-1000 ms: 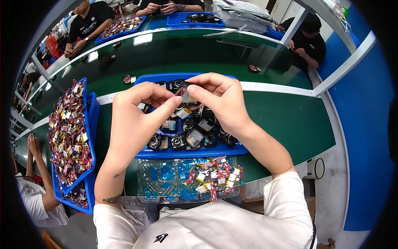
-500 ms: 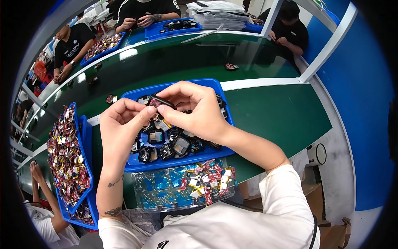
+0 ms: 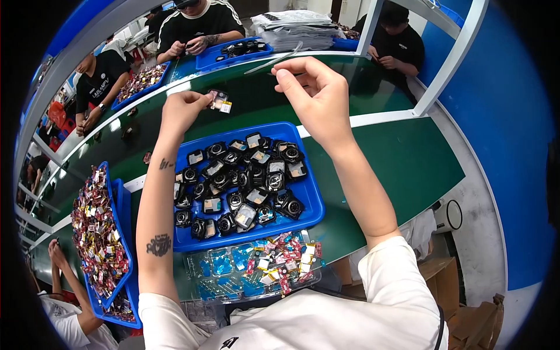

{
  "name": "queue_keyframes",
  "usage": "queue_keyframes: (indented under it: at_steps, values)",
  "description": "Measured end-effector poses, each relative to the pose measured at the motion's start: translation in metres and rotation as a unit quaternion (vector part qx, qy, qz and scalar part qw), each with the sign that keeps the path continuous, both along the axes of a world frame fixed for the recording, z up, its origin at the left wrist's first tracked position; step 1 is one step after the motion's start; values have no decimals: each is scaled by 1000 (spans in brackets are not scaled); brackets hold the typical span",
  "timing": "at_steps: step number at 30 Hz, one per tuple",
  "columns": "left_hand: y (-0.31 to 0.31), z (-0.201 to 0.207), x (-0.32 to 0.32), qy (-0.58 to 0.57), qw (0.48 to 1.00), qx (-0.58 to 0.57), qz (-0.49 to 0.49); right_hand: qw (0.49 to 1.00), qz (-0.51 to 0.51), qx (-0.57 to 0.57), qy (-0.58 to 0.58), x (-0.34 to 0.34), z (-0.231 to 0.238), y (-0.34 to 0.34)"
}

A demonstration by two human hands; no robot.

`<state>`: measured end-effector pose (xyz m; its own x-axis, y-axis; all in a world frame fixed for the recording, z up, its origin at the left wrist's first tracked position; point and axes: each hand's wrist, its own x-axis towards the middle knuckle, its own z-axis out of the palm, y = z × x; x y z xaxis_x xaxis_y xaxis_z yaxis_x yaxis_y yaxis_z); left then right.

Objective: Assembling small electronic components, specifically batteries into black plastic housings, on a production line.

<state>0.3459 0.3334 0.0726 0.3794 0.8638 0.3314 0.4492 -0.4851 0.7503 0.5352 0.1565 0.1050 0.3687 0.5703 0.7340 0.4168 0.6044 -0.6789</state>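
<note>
My left hand (image 3: 185, 114) is raised over the green worktop, pinching a small circuit board with a battery (image 3: 220, 101) between thumb and fingers. The board is dark red, with a white and yellow piece hanging off it. Farther right, above the worktop, my right hand (image 3: 319, 99) has loosely bent fingers with gaps between them, and nothing shows in it. Between my forearms stands a blue tray (image 3: 312, 201) of black smartwatch cases (image 3: 235, 201), several showing round backs and others open insides.
A clear plastic tray (image 3: 219, 287) with blue film and loose boards lies nearest me. Left are stacked blue bins (image 3: 129, 274) heaped with boards. A white rail (image 3: 382, 118) crosses the worktop. Co-workers (image 3: 198, 29) sit beyond, beside a stack of white packs (image 3: 294, 26).
My hands have parted and moved up and away from the tray. The board now hangs from my left hand; the black case between my hands no longer shows there.
</note>
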Motion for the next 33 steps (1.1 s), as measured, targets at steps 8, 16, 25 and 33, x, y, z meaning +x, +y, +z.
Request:
queue_keyframes:
  at_steps: [8, 16, 25, 33]
  values:
    - [81, -80, 55, 225, 962, -154, 11, 934, -223, -247, -126, 88, -64, 72]
    - [70, -91, 54, 200, 978, -65, -11, 786, -282, -499, -233, 119, -124, 105]
    - [36, -46, 20, 4, 995, 7, -95, 820, -272, -453, -220, 132, -122, 112]
    - [-52, -14, -20, -18, 995, 40, -92, 761, -364, -495, -206, 205, -126, 69]
